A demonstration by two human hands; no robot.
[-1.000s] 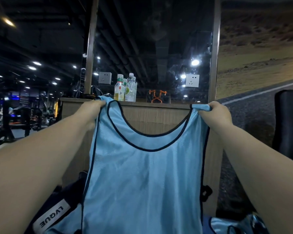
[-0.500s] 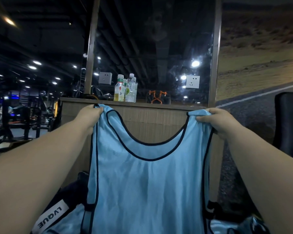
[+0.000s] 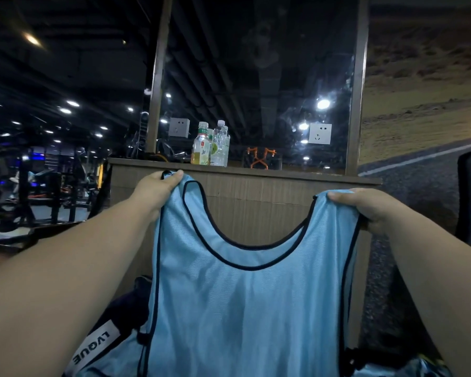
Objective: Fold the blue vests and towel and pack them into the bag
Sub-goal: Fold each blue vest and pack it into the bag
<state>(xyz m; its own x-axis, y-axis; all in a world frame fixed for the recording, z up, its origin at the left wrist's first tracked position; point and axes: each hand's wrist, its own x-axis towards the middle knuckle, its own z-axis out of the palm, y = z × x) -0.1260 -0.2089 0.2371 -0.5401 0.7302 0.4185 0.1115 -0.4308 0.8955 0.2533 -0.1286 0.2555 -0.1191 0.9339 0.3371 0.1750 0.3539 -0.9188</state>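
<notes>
The vest (image 3: 245, 308) hangs spread flat before the person, its long axis vertical, neckline up and hem below the frame. The left hand (image 3: 152, 191) pinches one shoulder strap and the right hand (image 3: 365, 208) the other, fingers curled over the cloth, the left a little higher. The fold probably starts by bringing the straps together sideways. The bag (image 3: 125, 308) lies low and left behind the vest, nearer the left arm. Bottles (image 3: 211, 145) stand on the ledge (image 3: 283, 176) beyond.
</notes>
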